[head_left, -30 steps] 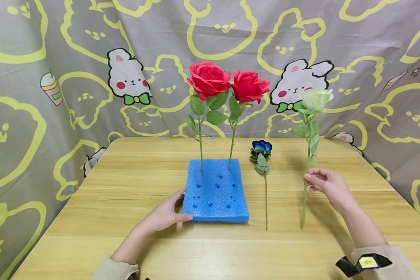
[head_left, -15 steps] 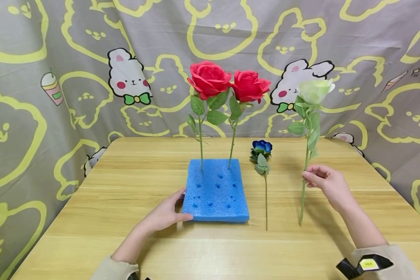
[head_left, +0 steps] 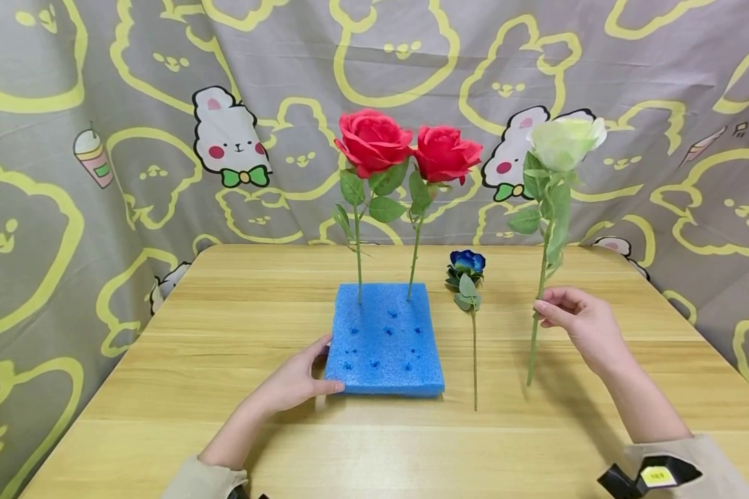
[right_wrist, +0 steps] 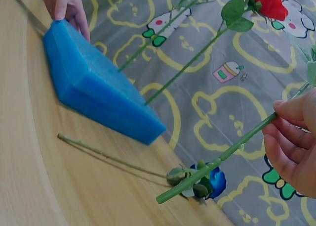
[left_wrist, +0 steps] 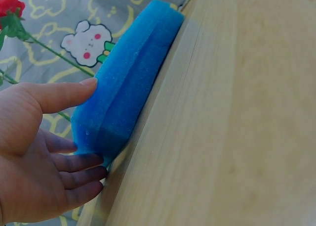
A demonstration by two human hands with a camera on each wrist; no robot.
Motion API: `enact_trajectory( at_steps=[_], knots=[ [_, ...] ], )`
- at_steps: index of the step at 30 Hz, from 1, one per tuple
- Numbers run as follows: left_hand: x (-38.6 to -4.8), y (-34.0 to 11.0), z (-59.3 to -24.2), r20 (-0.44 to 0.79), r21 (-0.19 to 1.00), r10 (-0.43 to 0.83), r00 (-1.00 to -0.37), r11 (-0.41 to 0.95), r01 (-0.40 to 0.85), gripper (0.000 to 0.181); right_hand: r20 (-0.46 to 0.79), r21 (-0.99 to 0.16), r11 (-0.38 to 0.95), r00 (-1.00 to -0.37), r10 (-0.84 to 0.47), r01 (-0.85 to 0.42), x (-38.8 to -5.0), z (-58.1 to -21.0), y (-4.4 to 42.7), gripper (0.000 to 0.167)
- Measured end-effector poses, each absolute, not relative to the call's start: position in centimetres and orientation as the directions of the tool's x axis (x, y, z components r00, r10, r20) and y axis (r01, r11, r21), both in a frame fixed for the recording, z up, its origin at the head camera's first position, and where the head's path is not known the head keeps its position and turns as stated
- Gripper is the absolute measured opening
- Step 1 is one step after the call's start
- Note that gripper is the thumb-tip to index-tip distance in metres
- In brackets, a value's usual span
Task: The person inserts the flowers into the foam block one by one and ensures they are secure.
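Right hand (head_left: 583,326) pinching pale rose (head_left: 558,208) (bloom up), left hand (head_left: 295,380) uncurled against blue foam block (head_left: 387,348)

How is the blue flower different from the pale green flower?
The blue flower lies on the light wooden table; the pale green flower is held nearly upright in the right hand. The pale green flower has a larger-looking bloom than the blue flower. Both have one leafy stem.
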State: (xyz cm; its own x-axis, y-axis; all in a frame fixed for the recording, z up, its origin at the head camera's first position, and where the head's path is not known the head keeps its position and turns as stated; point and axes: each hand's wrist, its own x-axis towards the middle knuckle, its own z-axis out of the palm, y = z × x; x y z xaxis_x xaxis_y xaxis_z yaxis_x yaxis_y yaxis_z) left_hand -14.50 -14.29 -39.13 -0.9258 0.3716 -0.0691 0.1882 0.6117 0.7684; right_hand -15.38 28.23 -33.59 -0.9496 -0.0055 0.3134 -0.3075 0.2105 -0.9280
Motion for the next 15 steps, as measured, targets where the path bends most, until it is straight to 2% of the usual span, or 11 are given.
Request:
enact_trajectory(
  at_steps=[7, 15],
  knots=[
    [-14.5, -14.3, -39.1, -0.061, 0.77, 0.379, -0.923, 0.607, 0.198, 0.091, 0.373, -0.869, 0.351, -0.928, -0.001, -0.349, -15.0, -32.5, 27.5, 0.006],
    [-14.5, -14.3, -39.0, -0.062, 0.777, 0.389, -0.919, 0.597, 0.2, 0.092, 0.402, -0.855, 0.355, -0.916, -0.006, -0.377, -14.6, -31.3, 26.2, 0.006]
  ],
)
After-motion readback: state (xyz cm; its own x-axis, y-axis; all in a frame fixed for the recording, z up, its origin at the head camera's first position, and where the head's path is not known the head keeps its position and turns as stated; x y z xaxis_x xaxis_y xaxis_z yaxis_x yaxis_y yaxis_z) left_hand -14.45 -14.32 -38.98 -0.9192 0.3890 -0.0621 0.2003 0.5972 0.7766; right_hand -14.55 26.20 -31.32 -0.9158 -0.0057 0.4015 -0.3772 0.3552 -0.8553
